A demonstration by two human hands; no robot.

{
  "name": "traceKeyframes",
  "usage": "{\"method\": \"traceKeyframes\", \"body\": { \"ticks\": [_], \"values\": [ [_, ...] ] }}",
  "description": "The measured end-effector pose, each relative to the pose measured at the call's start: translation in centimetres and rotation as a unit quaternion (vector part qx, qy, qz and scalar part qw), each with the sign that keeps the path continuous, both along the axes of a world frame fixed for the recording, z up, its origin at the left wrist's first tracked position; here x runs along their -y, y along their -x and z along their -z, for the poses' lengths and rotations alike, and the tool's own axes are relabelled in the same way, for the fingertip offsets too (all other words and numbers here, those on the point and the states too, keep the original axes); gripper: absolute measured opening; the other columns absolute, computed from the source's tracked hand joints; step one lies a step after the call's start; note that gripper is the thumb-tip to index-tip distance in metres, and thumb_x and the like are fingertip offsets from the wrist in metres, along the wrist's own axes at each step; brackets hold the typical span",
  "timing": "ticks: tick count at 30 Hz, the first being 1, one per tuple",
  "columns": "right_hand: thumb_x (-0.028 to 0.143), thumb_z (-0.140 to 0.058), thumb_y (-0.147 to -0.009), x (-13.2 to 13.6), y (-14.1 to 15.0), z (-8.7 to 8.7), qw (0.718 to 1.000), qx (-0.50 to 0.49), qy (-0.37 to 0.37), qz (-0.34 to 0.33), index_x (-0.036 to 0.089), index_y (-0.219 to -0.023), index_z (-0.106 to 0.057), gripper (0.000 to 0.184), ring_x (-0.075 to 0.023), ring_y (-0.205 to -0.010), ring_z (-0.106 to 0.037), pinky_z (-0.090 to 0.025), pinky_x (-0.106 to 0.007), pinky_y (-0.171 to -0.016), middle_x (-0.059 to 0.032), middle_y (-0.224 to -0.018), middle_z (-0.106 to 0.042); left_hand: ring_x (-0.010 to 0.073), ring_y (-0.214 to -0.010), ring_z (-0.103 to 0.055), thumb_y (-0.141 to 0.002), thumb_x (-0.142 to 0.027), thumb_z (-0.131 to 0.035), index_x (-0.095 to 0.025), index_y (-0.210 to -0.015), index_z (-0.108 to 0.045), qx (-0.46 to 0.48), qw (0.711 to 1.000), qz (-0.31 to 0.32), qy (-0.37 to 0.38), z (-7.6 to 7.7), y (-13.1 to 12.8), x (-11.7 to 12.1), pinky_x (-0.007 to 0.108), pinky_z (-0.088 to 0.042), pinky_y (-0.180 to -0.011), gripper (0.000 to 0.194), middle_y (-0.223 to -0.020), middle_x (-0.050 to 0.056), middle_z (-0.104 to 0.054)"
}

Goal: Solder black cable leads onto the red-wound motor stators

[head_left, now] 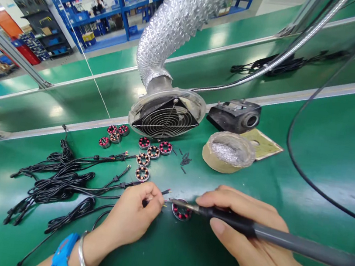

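My right hand (249,235) is closed round the dark handle of a soldering iron (234,221), its tip pointing left. That tip lies over the upper edge of a motor stator (181,213) with red windings, on the green bench. Just left of it, my left hand (138,209) pinches the end of a black cable (103,215); thin wire ends poke out beyond the fingertips near the iron's tip. Whether tip and wires touch, I cannot tell. Several more stators (142,173), with red or copper windings, sit behind my left hand.
Bundled black cables (72,180) spread across the left. A round fume extractor hood (166,118) on a silver duct (168,30) stands at the back. Right of it are a tub of metal shavings (227,153), a black iron stand (234,116) and small black sleeves (186,158).
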State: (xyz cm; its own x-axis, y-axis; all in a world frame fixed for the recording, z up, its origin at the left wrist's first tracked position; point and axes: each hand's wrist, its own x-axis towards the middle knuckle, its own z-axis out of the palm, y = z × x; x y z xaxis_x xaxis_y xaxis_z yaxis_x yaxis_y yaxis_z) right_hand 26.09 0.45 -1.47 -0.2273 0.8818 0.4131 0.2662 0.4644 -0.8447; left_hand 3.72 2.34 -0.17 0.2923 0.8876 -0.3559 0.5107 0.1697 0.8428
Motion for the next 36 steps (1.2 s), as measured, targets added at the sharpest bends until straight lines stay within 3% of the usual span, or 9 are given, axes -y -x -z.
{"method": "traceKeyframes", "body": {
  "ticks": [5,10,23,36],
  "values": [
    [0.026,-0.054,-0.091,0.1,0.3,-0.2,1.000,-0.015,0.021,0.014,0.026,-0.094,-0.065,0.012,-0.0156,-0.053,-0.052,-0.040,-0.030,-0.050,-0.0002,-0.067,-0.059,0.0114,-0.059,-0.036,-0.090,-0.030,-0.049,-0.019,-0.072,-0.052,-0.004,1.000,0.002,-0.009,0.0,0.0,0.0,0.024,-0.029,-0.057,0.021,-0.062,-0.005,-0.043],
    [0.021,-0.054,-0.088,0.2,0.5,-0.3,1.000,-0.012,0.015,0.012,0.026,-0.094,-0.065,0.014,-0.0158,-0.052,-0.050,-0.039,-0.030,-0.049,-0.0001,-0.066,-0.057,0.0112,-0.057,-0.036,-0.091,-0.032,-0.048,-0.019,-0.073,-0.052,-0.006,1.000,0.006,-0.003,0.1,0.0,0.1,0.024,-0.028,-0.056,0.023,-0.061,-0.006,-0.042],
    [0.009,-0.049,-0.077,0.6,1.0,-0.7,0.996,0.007,-0.084,-0.036,0.027,-0.107,-0.061,0.038,-0.0170,-0.051,-0.048,-0.037,-0.033,-0.050,-0.0001,-0.063,-0.054,0.0114,-0.060,-0.040,-0.090,-0.026,-0.048,-0.019,-0.075,-0.054,-0.010,1.000,0.016,-0.011,0.1,0.0,0.0,0.024,-0.031,-0.059,0.018,-0.064,-0.005,-0.047],
    [0.009,-0.049,-0.081,1.3,0.6,-1.5,0.997,0.011,-0.070,-0.009,0.020,-0.103,-0.062,0.028,-0.0171,-0.060,-0.053,-0.043,-0.033,-0.054,-0.0010,-0.069,-0.055,0.0111,-0.057,-0.036,-0.091,-0.030,-0.048,-0.019,-0.074,-0.053,-0.010,1.000,0.010,0.002,0.1,0.0,0.0,0.024,-0.029,-0.056,0.021,-0.061,-0.006,-0.043]
  ]
}}
